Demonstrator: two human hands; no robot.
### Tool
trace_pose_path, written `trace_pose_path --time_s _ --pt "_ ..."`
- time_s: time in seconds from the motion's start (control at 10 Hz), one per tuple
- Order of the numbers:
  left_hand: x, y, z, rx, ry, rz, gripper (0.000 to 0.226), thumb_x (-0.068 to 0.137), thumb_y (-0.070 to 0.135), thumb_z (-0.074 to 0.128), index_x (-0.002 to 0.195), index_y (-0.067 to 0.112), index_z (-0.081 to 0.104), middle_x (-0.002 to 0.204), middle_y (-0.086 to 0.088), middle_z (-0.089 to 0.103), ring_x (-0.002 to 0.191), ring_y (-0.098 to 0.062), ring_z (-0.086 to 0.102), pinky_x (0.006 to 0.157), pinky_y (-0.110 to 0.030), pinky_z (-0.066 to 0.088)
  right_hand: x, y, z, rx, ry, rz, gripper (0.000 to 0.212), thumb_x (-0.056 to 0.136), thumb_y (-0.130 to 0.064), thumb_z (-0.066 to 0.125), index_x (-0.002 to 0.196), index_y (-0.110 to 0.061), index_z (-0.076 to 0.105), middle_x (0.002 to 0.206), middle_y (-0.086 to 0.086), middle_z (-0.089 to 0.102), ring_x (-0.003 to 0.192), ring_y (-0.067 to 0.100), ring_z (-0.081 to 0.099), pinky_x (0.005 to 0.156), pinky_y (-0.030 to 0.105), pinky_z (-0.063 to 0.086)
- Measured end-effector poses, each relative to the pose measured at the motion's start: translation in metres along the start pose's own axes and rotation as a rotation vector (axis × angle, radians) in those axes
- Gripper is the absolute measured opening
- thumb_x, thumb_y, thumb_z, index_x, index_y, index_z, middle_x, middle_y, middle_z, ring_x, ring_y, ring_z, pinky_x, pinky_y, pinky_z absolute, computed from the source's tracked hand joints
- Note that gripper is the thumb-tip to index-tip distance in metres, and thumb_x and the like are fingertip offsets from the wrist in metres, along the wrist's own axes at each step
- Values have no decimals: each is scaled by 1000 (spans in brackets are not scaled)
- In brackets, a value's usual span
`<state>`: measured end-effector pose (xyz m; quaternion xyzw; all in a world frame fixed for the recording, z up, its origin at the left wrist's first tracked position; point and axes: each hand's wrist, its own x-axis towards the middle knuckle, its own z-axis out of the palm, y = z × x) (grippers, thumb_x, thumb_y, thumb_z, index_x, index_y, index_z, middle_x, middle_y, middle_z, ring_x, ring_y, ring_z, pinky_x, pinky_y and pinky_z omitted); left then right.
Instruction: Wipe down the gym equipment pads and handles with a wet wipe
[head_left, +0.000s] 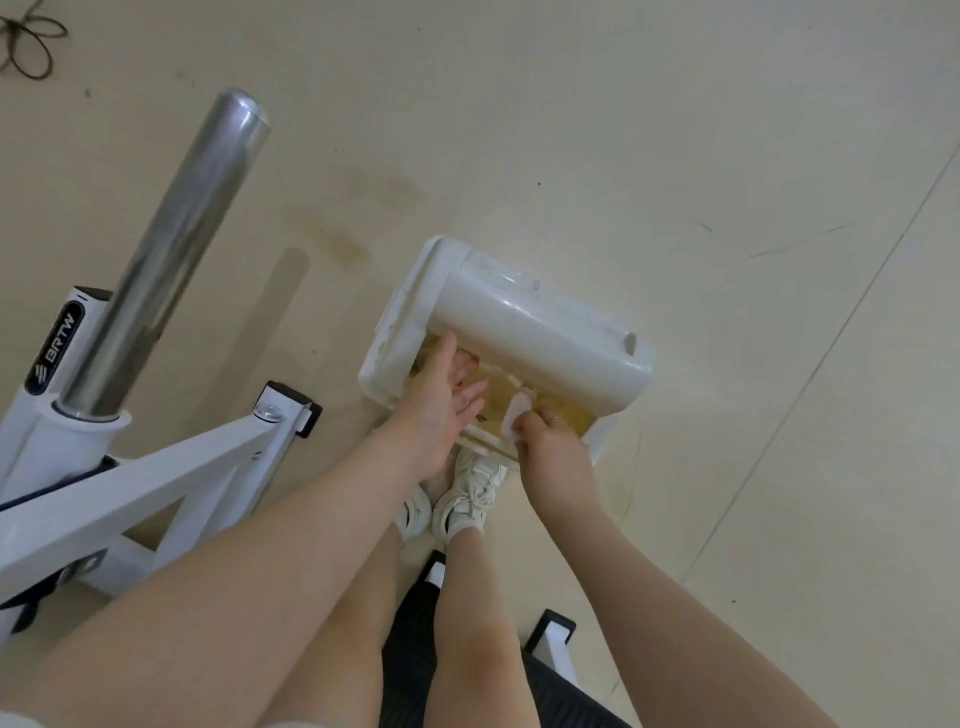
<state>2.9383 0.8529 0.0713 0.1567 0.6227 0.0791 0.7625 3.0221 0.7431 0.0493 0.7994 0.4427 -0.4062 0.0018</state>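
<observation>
place: gym | evidence: white exercise-machine frame (156, 467), chrome post (171, 249), pale floor (675, 156)

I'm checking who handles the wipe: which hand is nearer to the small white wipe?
Right. The right hand pinches the wipe at the white bin's opening; the left hand is spread open beside it, apart.

White bin (405, 317) — smooth glossy plastic, lid scuffed and stained. Steel tube (171, 249) — polished metal, reflective. Machine frame (171, 483) looks like painted metal, white, glossy. Floor (675, 156) smooth, matt cream, some marks. Wipe (514, 415) soft white cloth-like sheet. Sneakers (470, 493) white, matt.
</observation>
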Motion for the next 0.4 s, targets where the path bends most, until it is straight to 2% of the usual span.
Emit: trace_pose_path --time_s 0.1,0.2,0.4 --pt "2 4 -4 15 -7 -22 63 96 51 29 142 8 33 148 -8 38 128 -22 46 101 -32 38 10 -5 10 -43 -72 55 33 91 0 44 124 -4 48 133 13 43 109 30 51 81 31 41" --pt "-3 6 -7 70 -35 -24 64 96 51 25 143 7 31 150 -8 35 129 -23 45 102 -32 37 4 -11 9 -22 -99 51 32 96 -17 43 125 -7 48 133 11 45 115 29 49 87 35 44" --pt "-41 37 -7 218 -56 12 51 98 43 32 139 13 38 143 -3 43 124 -23 49 102 -34 39 -30 -26 -42 166 -109 27 27 94 -22 49 116 -10 59 118 6 57 102 21 57 86 31 44"
